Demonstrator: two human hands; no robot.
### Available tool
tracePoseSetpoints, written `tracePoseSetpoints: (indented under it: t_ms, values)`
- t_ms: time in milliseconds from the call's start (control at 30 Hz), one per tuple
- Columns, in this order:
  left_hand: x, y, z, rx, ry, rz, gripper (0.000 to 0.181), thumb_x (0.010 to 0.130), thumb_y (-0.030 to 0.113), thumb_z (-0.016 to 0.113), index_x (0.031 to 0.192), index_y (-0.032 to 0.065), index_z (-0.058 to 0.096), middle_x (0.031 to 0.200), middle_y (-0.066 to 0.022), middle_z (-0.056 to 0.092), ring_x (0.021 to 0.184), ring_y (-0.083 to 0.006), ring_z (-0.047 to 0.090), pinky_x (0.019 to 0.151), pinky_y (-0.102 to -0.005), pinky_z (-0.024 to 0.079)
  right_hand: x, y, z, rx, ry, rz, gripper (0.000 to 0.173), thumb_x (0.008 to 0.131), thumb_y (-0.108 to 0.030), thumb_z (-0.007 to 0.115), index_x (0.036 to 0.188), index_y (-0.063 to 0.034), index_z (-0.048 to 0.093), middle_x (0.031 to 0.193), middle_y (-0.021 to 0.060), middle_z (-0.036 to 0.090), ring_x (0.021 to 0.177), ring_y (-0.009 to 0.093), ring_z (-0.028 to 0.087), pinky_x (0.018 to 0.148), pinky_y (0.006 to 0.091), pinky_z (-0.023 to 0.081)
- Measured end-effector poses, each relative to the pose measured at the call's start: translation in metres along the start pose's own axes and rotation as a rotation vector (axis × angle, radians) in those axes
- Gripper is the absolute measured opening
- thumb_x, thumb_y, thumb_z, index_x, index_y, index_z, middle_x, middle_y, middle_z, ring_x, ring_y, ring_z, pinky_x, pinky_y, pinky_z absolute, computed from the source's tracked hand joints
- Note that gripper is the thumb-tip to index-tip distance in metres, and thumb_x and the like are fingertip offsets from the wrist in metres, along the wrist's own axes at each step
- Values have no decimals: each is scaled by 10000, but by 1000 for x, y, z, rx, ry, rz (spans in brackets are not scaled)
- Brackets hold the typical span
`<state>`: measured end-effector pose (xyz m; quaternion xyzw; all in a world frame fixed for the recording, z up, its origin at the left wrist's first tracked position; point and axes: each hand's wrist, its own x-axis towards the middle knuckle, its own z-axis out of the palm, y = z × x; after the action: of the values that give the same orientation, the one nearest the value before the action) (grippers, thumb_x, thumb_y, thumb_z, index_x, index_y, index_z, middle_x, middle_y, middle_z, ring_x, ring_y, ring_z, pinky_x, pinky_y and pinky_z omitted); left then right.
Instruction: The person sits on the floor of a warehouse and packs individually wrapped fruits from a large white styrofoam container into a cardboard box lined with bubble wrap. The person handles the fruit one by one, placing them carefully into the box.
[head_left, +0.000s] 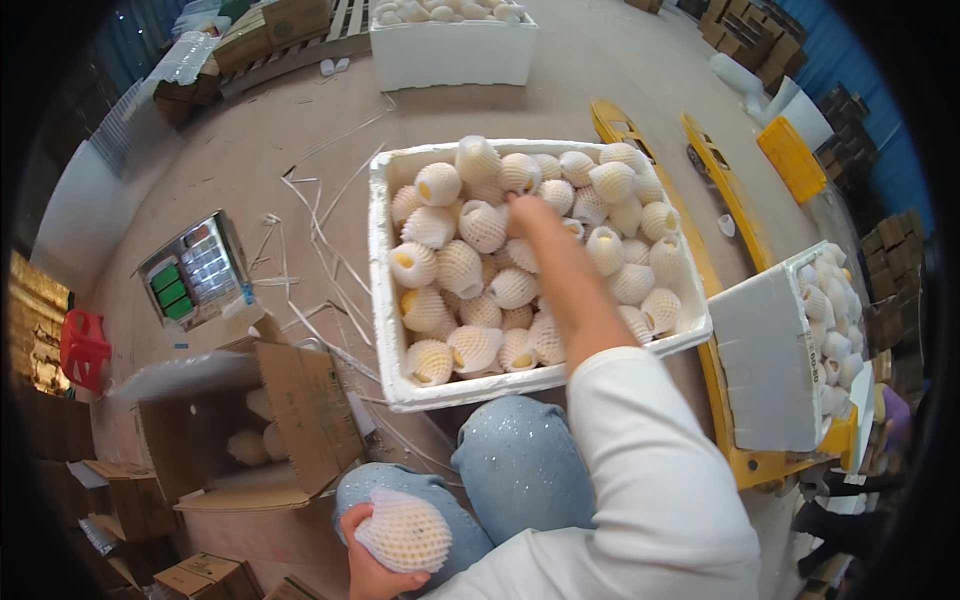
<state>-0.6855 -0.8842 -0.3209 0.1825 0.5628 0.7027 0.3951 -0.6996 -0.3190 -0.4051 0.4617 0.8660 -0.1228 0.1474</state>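
My left hand (375, 562) holds a round fruit in a white foam net (409, 531) above my left knee. My right arm reaches into a white polystyrene box (381, 300) full of yellowish fruits in foam nets (459, 268). The fingers of my right hand (523, 210) are among the fruits near the box's far side, mostly hidden; whether they grip one cannot be told. At my left stands an open cardboard box (307, 420) with a few net-wrapped fruits (247, 448) inside.
A yellow pallet jack (697, 277) and another fruit-filled polystyrene box (761, 375) stand at right. A further such box (454, 56) is ahead. White straps (330, 262) and a metal tray (195, 270) lie left on the floor. A person's dark-clothed legs (840, 525) show at lower right.
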Motion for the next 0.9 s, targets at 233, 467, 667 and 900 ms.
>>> tracePoseSetpoints:
  t_ms: [233, 467, 667, 900]
  values:
    - [-20, 54, -49, -84, 104, 172, 1177, 497, 356, 954, 1381, 67, 232, 1256, -205, 504, 1143, -310, 540, 959, -440, 473, -63, 68, -38, 343, -518, 7, 753, 720, -283, 769, 1365, -91, 432, 1265, 122, 555, 1087, 245, 577, 894, 388, 495]
    - [13, 99, -106, 238, 368, 461, 1165, 563, 431, 902, 1416, 46, 208, 1275, -190, 448, 1168, -294, 515, 922, -407, 495, -132, 64, -12, 454, -669, 94, 739, 722, -260, 754, 1359, -123, 405, 1215, 78, 553, 1022, 198, 569, 857, 371, 485]
    - [35, 135, -136, 848, 556, 341, 845, 602, 190, 806, 1340, 97, 404, 1204, -150, 509, 1100, -297, 538, 936, -392, 442, -154, 52, -16, 793, -540, -162, 783, 680, -206, 756, 1375, -101, 410, 1232, 84, 558, 1131, 226, 530, 1002, 382, 402]
    - [64, 130, -165, 1590, 482, 210, 726, 627, 160, 764, 1299, 104, 496, 1125, -157, 590, 1076, -352, 549, 915, -418, 436, -236, -204, -78, 1144, -887, -885, 736, 735, -145, 726, 1373, -47, 372, 1144, 87, 573, 1020, 170, 572, 860, 318, 497]
